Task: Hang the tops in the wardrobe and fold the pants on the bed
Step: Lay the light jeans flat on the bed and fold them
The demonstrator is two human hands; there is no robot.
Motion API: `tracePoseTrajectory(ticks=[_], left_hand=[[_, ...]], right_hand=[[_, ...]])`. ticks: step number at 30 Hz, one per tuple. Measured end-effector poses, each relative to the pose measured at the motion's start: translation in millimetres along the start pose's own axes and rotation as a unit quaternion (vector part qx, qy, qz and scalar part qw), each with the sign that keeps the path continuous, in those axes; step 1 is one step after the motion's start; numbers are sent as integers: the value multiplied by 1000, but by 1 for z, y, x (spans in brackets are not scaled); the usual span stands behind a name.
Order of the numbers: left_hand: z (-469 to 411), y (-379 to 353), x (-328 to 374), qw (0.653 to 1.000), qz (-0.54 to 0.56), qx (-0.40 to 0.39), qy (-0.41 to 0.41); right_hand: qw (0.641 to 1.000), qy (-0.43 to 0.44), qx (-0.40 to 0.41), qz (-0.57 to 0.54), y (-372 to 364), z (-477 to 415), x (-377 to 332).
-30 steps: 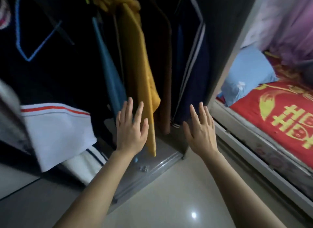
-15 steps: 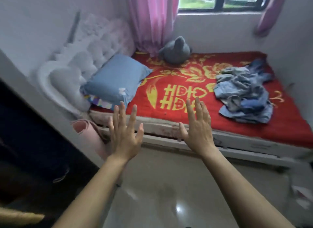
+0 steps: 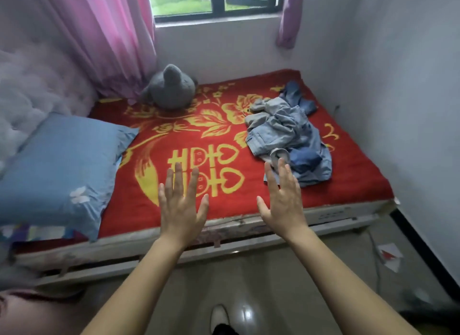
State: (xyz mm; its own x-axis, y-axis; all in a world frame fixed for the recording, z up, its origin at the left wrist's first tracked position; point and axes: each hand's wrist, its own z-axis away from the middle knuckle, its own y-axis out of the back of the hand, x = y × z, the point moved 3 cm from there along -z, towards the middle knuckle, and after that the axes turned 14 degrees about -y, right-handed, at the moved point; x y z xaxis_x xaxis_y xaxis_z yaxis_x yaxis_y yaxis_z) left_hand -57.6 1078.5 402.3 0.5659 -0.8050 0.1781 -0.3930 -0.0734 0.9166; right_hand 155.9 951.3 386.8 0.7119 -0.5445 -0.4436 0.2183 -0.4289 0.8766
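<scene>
Currently the left hand [image 3: 183, 207] and right hand [image 3: 283, 202] are empty, fingers straight and spread. The crumpled pile of blue denim pants [image 3: 286, 133] lies just beyond the right fingers on the red-and-gold blanketed bed [image 3: 358, 175]. Risk: tangled garments may lift together.

At right on the fuzzy red-and-yellow woven bed blanket [image 3: 174, 135] lies a crumpled heap of blue denim pants [image 3: 286, 133]; the grey floor [image 3: 249, 285] below looks like glossy tile.
</scene>
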Motion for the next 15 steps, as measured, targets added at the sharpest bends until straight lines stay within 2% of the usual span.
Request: tracePoseTrajectory(ticks=[8,15], left_hand=[[-183,-52,-14,994,31,-41,-94],[-311,-137,29,982,29,-78,-169]], right_hand=[[996,-72,47,26,2,-136,24],[990,-129,45,27,-12,-231,110]])
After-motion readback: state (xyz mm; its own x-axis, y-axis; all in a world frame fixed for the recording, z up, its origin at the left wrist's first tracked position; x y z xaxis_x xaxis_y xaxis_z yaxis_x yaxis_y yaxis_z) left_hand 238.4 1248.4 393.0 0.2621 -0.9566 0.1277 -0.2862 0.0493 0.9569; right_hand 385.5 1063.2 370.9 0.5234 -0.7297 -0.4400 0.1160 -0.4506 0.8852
